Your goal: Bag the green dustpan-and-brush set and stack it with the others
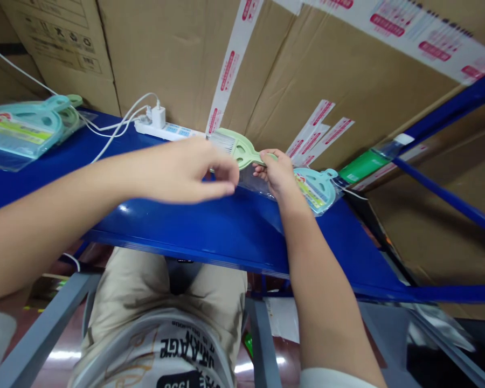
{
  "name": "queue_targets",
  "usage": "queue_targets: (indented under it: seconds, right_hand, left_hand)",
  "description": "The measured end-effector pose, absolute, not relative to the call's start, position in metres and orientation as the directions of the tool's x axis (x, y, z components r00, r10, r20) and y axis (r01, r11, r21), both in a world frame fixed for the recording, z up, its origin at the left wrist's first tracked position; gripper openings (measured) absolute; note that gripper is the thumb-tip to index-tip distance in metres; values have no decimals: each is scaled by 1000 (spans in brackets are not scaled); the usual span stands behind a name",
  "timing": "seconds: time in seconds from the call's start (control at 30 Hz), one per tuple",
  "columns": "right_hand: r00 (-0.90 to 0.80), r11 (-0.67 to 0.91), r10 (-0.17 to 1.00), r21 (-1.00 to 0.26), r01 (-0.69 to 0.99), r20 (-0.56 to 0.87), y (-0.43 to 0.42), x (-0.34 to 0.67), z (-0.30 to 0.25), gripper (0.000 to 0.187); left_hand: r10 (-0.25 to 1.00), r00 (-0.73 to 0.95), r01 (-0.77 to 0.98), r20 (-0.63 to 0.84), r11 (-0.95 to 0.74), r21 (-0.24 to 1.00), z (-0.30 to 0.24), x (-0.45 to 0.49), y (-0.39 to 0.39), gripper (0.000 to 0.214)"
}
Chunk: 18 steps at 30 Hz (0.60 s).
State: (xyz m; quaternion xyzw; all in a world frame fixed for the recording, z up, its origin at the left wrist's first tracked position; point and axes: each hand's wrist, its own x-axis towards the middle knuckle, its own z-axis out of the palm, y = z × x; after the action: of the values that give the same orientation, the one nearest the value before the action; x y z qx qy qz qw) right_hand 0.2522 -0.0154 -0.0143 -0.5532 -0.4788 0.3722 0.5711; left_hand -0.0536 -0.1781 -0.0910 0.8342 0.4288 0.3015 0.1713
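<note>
My right hand (275, 170) grips the narrow handle of a light green hand brush (244, 149). Its pale bristles point left, toward the cardboard and power strip. In front of the bristle end, slightly blurred, hovers my left hand (202, 168), thumb stretched out and fingers loosely bent with a gap between them; nothing shows in it. Part of the brush is hidden behind this hand. Clear plastic film lies below the brush. Just right of my right wrist is a light blue dustpan (325, 189) in clear packaging with a colourful label.
Packaged blue and green dustpan sets (24, 129) lie at the left of the blue shelf (178, 226). A white power strip (172, 131) with a plugged charger and cables runs along taped cardboard boxes (165, 59). A green-labelled bottle (366, 164) lies at right by a blue metal frame.
</note>
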Motion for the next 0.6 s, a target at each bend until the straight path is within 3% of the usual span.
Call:
queue_targets:
  seconds: [0.1, 0.17, 0.33, 0.47, 0.6]
  right_hand:
    - [199, 102, 972, -988, 115, 123, -21, 244, -14, 21]
    - [152, 79, 984, -989, 122, 97, -24, 238, -14, 20]
    - [69, -20, 998, -991, 133, -11, -30, 223, -15, 19]
    - [-33, -61, 997, -986, 155, -67, -33, 220, -15, 18]
    - [-136, 8, 990, -973, 231, -24, -37, 223, -15, 23]
  left_hand:
    - [738, 566, 575, 367, -672, 466, 9, -2, -41, 34]
    - [672, 585, 550, 455, -741, 386, 28, 14, 1, 34]
    - [537, 754, 484, 379, -843, 232, -12, 11, -4, 29]
    - [578, 731, 517, 364, -816, 257, -19, 9, -5, 30]
    - [650, 694, 578, 309, -759, 299, -14, 11, -1, 33]
